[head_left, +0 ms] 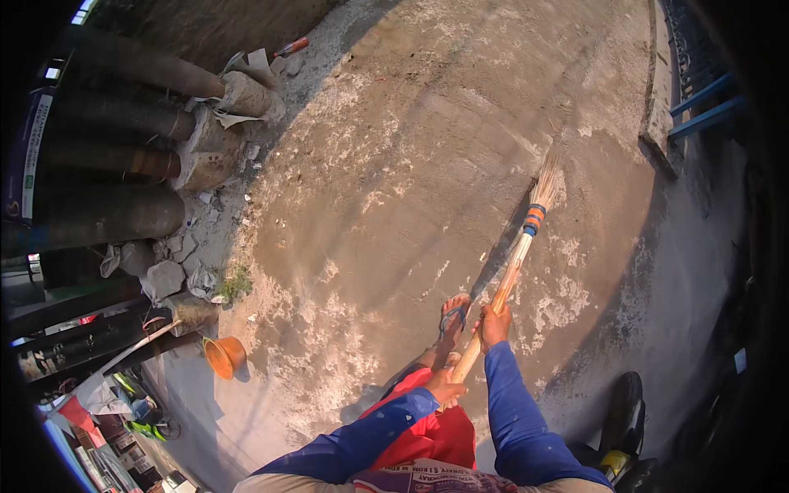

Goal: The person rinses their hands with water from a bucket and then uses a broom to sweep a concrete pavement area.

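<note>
Both my hands grip a long-handled stick broom (511, 271) in front of me. My left hand (445, 386) is closed round the lower end of the pale wooden handle, near my red shorts. Further up the shaft, my right hand (494, 325) wraps round it. Orange and dark blue bands bind the thin bristles, which fan out at the far end against damp, sandy ground (394, 197). A sandalled foot (454, 312) is planted just left of the handle.
Along the left stand several dark posts (123, 156) with concrete footings, rubble (164, 279) and a weed. An orange bucket (224, 357) lies tipped near them. At far right is a raised edge (659, 90) with blue bars. A dark tyre (625, 419) stands at lower right.
</note>
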Motion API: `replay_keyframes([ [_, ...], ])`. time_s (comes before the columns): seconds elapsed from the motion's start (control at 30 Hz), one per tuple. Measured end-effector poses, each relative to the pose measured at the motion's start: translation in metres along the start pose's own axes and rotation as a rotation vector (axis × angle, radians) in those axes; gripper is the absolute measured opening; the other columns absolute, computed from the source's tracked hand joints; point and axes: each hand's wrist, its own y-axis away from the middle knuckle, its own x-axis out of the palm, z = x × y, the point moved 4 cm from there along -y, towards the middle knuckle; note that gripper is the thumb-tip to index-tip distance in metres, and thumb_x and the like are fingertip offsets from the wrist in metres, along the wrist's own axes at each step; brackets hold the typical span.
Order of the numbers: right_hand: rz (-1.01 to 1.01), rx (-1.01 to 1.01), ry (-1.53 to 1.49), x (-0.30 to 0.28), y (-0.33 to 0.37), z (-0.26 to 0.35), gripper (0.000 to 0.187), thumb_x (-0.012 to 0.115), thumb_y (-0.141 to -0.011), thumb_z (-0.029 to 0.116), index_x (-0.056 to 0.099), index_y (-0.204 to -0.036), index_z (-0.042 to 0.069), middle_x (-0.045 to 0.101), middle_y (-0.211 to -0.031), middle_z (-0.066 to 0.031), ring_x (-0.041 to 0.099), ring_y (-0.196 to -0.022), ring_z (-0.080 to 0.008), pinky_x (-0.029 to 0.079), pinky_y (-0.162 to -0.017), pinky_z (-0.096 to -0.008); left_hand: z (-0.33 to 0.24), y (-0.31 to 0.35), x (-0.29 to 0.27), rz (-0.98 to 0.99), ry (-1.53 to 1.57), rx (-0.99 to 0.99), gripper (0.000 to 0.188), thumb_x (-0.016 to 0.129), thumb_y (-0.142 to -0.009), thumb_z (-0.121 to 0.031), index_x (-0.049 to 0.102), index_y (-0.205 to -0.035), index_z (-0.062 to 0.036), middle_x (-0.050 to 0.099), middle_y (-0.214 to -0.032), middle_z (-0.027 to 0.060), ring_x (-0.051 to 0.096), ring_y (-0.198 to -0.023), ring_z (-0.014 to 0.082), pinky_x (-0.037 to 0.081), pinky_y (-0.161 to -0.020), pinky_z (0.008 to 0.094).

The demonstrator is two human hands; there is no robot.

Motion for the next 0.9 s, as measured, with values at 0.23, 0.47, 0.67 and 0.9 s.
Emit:
replay_keyframes([
  [0.23, -0.522, 0.049, -0.041, -0.161, 0.047, -0.13, 0.032, 0.058, -0.085, 0.01, 0.035, -0.106, 0.006, 0.047, -0.068, -0.0082, 0.045, -0.039, -0.015, 0.041, -0.031, -0.031, 0.111, -0.002, 0.034, 0.123, -0.556, -0.045, 0.04, 0.073, -0.073, -0.028, 0.051, -0.093, -0.0013, 0.052, -0.055, 0.0041, 0.051, -0.04, 0.0131, 0.041, -0.036, 0.028],
  [0.47, -0.234, 0.121, 0.383, 0.02, -0.041, -0.222, 0.037, 0.058, -0.078, 0.004, 0.039, -0.11, 0.004, 0.055, -0.071, -0.0141, 0.055, -0.044, -0.0201, 0.047, -0.034, -0.0341, 0.071, 0.023, -0.108, -0.324, -0.351, -0.263, 0.019, 0.066, -0.074, -0.012, 0.056, -0.087, -0.0026, 0.054, -0.057, 0.0032, 0.05, -0.038, 0.0145, 0.039, -0.035, 0.0284],
  [0.67, 0.186, 0.067, 0.439, 0.268, -0.014, -0.086, 0.04, 0.066, -0.078, 0.016, 0.044, -0.109, 0.004, 0.062, -0.071, -0.0134, 0.058, -0.045, -0.0214, 0.047, -0.042, -0.0328, -0.037, 0.054, -0.226, -0.553, -0.049, 0.013, 0.012, 0.057, -0.079, -0.002, 0.053, -0.09, -0.0034, 0.055, -0.059, 0.0031, 0.051, -0.041, 0.0111, 0.043, -0.036, 0.0236],
  [0.9, -0.238, 0.128, 0.054, 0.19, 0.07, -0.153, 0.034, 0.058, -0.079, 0.007, 0.039, -0.107, 0.005, 0.054, -0.073, -0.0119, 0.054, -0.047, -0.019, 0.045, -0.037, -0.0328, -0.013, 0.135, -0.238, -0.147, -0.447, -0.211, 0.025, 0.068, -0.072, -0.014, 0.056, -0.091, -0.0017, 0.057, -0.063, 0.0058, 0.055, -0.045, 0.0141, 0.045, -0.042, 0.029],
])
